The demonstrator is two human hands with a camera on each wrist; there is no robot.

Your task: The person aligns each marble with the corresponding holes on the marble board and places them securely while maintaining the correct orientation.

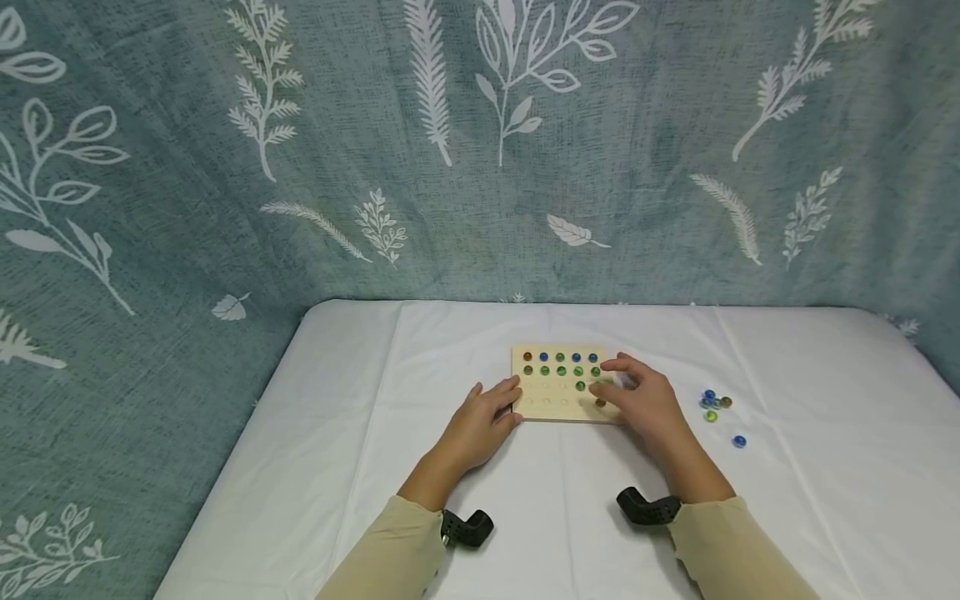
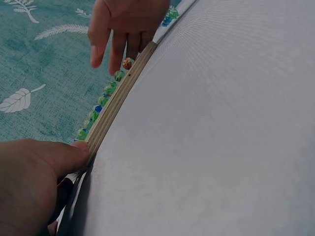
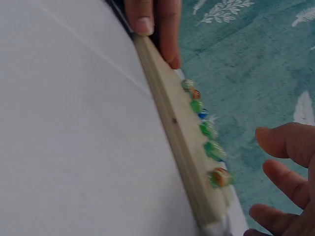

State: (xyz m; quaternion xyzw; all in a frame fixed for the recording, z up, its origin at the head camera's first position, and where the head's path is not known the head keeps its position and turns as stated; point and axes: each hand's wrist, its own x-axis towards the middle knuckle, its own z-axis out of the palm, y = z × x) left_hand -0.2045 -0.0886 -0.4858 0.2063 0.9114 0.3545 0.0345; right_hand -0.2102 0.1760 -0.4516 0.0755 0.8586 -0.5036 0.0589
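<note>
A pale wooden board [image 1: 547, 410] with rows of round hollows lies on the white-covered table. Glass marbles fill its two far rows; a few more, including a green marble [image 1: 581, 386] and an orange-brown marble [image 1: 600, 402], sit toward the near right. Against the board's left edge rests my left hand [image 1: 480, 423], its thumb at the near corner and its fingers farther along. Over the right end hovers my right hand [image 1: 643, 400], thumb and fingers apart. In the right wrist view nothing shows between the right fingers [image 3: 285, 142]. Its palm covers part of the board's right side.
Right of the board lies a small cluster of loose marbles [image 1: 709, 395], with a yellow-green marble [image 1: 711, 416] just nearer and a blue marble [image 1: 739, 442] apart from them. A leaf-patterned curtain [image 1: 465, 217] hangs behind the white tablecloth [image 1: 420, 358].
</note>
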